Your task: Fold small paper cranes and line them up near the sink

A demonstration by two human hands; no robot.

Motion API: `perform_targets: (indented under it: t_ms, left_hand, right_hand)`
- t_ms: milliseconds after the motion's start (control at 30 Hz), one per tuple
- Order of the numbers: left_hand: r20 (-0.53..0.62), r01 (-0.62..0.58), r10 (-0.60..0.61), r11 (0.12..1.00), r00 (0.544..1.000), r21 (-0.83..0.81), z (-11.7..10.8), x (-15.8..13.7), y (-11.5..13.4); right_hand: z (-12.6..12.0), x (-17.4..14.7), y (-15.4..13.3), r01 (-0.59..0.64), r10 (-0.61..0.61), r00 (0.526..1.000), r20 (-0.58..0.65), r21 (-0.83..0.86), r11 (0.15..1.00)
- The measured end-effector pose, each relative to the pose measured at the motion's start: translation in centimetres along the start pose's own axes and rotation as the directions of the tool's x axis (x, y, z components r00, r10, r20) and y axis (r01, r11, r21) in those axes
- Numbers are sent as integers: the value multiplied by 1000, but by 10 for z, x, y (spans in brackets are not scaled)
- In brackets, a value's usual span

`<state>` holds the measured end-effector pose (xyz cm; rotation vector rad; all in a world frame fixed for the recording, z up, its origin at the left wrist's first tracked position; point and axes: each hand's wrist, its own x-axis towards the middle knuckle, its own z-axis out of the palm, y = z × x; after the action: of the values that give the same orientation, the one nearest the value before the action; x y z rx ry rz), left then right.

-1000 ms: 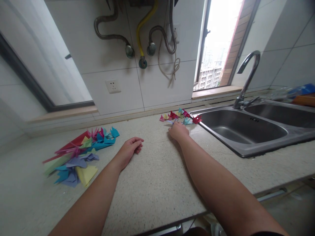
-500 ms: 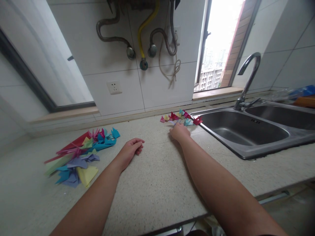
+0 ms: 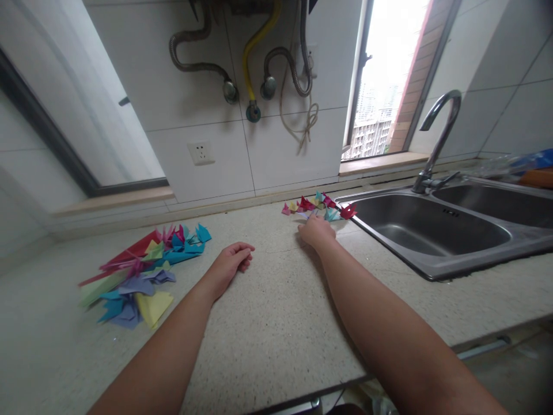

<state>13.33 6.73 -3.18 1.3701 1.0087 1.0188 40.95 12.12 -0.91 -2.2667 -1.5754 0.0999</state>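
Toward the back of the counter, my right hand (image 3: 317, 230) is closed at a light purple origami piece (image 3: 303, 215), its fingertips partly hidden behind the hand. Around it stands a small group of folded paper figures: a pink one (image 3: 286, 209), a light blue one (image 3: 332, 215) and a dark red one (image 3: 348, 211) among several. My left hand (image 3: 233, 262) rests on the counter with loosely bent fingers and nothing in them. Left of it lies a heap of folded paper, including a blue piece (image 3: 185, 254), a yellow piece (image 3: 154, 308) and a purple piece (image 3: 137, 285).
A double steel sink (image 3: 425, 266) with a curved faucet (image 3: 451, 115) is set into the speckled counter (image 3: 268, 328) at the right. Behind are a tiled wall with a socket (image 3: 201, 153), hoses and a yellow pipe (image 3: 247, 57). Windows stand on both sides.
Both hands and the paper pieces keep nearly the same places. Only a very slight shift of the whole view shows.
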Motion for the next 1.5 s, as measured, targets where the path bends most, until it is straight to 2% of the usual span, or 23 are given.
perform_targets:
  t_ms: [300,467,567,667,733,767,867,933,1000,1500]
  left_hand:
    - [2,4,-4,1000,1000,7,1,-1,1]
    - [1,7,-7,1000,1000,-2,2,-1,2]
    - [8,7,-7,1000,1000,0,2,-1,1]
    - [8,5,-5,1000,1000,13,2,0,0]
    - [6,2,-3,999,1000,33,3,0,0]
    - [9,1,-1,999,1000,44,4,0,-1]
    - [50,-40,36,996,998,77,5,-1,-1]
    - [89,-100,90,988,992,115,5,-1,-3]
    - [113,-147,130,976,985,159,4,-2,-4]
    - [203,-250,188,905,961,345,2,-2,-2]
  right_hand:
    - [-1,-3,-2,-30,30,1000,9,19,999]
    - [-4,-10,-11,-60,67,994,-90,83,995]
    - [-7,-17,-22,4,21,977,-211,115,993]
    - [-9,-31,-36,192,-151,949,-278,126,973]
    - [-9,-45,-46,376,-334,907,-257,133,917]
    - [-8,-54,-51,475,-439,869,-229,135,870]
    - [-6,-81,-65,740,-731,673,-113,127,661]
    - [-6,-95,-72,827,-830,557,-38,118,549]
    - [-5,-104,-76,856,-862,507,-1,111,504]
    - [0,-99,-69,851,-854,519,33,80,520]
